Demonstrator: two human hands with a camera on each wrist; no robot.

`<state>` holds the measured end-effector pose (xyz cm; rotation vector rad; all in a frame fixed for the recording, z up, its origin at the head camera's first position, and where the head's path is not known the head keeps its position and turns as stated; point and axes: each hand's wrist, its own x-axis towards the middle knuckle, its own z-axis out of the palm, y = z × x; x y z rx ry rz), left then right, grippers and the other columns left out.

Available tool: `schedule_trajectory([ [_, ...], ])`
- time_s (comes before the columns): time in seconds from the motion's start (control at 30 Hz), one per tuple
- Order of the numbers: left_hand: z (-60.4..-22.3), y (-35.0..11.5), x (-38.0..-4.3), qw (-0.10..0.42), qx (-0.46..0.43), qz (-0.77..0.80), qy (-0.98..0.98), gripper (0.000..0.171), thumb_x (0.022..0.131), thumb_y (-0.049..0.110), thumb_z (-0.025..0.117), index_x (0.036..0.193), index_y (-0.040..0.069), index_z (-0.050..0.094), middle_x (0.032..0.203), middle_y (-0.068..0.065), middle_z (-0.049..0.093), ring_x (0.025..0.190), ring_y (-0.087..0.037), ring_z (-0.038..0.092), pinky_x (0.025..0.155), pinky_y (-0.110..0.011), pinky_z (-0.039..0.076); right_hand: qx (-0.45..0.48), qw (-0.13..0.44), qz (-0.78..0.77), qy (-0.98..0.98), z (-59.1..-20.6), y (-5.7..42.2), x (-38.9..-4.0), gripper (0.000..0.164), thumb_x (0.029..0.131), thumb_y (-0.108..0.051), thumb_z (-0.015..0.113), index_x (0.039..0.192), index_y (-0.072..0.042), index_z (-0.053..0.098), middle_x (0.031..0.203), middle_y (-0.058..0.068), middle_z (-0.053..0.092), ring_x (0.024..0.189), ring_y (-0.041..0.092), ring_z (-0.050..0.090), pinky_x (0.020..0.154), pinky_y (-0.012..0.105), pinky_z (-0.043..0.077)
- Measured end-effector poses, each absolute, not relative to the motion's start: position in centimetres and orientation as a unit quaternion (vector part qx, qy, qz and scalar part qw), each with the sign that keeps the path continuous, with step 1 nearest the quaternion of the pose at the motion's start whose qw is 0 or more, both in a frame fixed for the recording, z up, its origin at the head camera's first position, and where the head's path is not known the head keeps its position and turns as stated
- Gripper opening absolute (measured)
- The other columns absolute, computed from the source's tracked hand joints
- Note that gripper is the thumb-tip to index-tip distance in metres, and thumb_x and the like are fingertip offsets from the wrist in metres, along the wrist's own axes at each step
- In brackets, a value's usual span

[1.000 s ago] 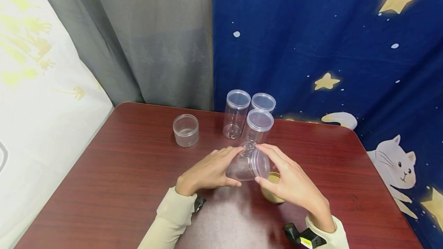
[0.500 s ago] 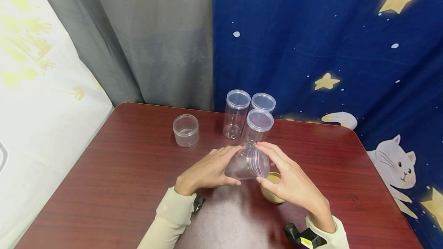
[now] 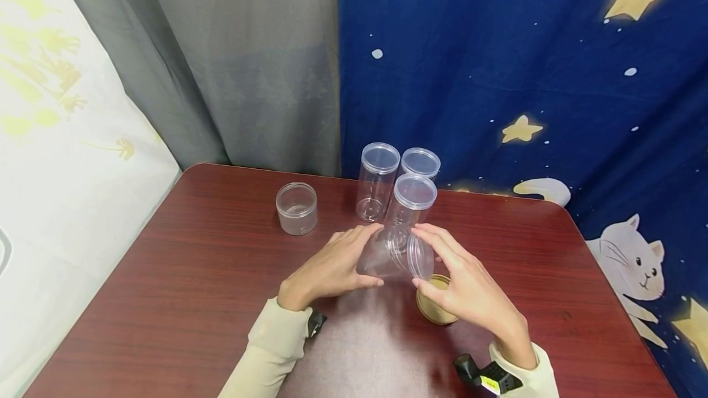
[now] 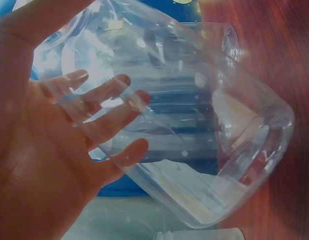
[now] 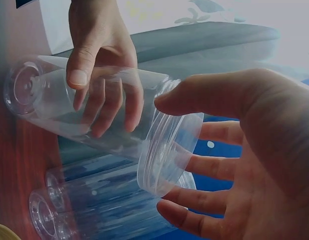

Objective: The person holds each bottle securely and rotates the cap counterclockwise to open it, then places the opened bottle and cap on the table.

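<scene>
A clear plastic jar (image 3: 381, 260) lies tilted between the two hands, its clear screw lid (image 3: 423, 258) pointing right. The left hand (image 3: 329, 265) holds the jar's body, with thumb on the near side and fingers round the far side. The right hand (image 3: 472, 292) grips the lid between thumb and fingers. In the right wrist view, the lid (image 5: 167, 160) sits right at the jar's ridged mouth, and the jar's base (image 5: 25, 87) points away to the left. Through the clear wall in the left wrist view, the left fingers (image 4: 119, 117) show curved along the jar.
Three tall lidded clear jars, a left one (image 3: 376, 186), a back one (image 3: 421, 163) and a front one (image 3: 412, 201), stand together behind the hands. A short clear jar (image 3: 297, 214) is farther left. A gold lid (image 3: 434, 309) lies on the table (image 3: 182, 300) beneath the right hand.
The lid end has turned slightly in the right hand and now stands a little more upright. The jar body has risen slightly with the left hand; the standing jars stay put.
</scene>
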<state>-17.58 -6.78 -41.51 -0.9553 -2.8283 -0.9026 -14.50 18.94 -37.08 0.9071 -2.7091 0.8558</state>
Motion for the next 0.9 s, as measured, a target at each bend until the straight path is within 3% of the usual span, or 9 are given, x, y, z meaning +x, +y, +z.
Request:
schedule_trajectory([
  [0.53, -42.2, -7.4, -18.3, 0.078, -0.269, -0.328, -0.902, 0.090, 0.075, 0.041, 0.085, 0.147, 0.009, 0.040, 0.142, -0.008, 0.048, 0.131, -0.023, 0.047, 0.108, -0.049, 0.036, 0.293, 0.082, 0.276, -0.912, -37.4, 19.3, -15.0, 0.077, 0.078, -0.021, 0.083, 0.145, -0.020, 0.047, 0.149, 0.001, 0.045, 0.123, 0.020, 0.057, 0.090, 0.038, 0.055],
  [0.77, -42.6, -7.6, -18.4, 0.109, -0.225, -0.333, -0.909, 0.093, 0.071, 0.042, 0.088, 0.148, 0.020, 0.039, 0.130, -0.010, 0.039, 0.114, -0.029, 0.047, 0.098, -0.049, 0.042, 0.286, 0.083, 0.263, -0.918, -38.0, 19.6, -15.6, 0.076, 0.077, -0.021, 0.082, 0.145, -0.017, 0.047, 0.148, 0.003, 0.046, 0.124, 0.023, 0.056, 0.092, 0.043, 0.054],
  [0.9, -42.7, -7.5, -18.5, 0.122, -0.218, -0.324, -0.912, 0.094, 0.070, 0.040, 0.089, 0.147, 0.020, 0.040, 0.127, -0.012, 0.039, 0.112, -0.030, 0.043, 0.094, -0.049, 0.041, 0.280, 0.079, 0.258, -0.921, -38.3, 19.8, -15.9, 0.076, 0.078, -0.020, 0.082, 0.144, -0.016, 0.047, 0.147, 0.004, 0.047, 0.124, 0.024, 0.056, 0.092, 0.046, 0.052],
])
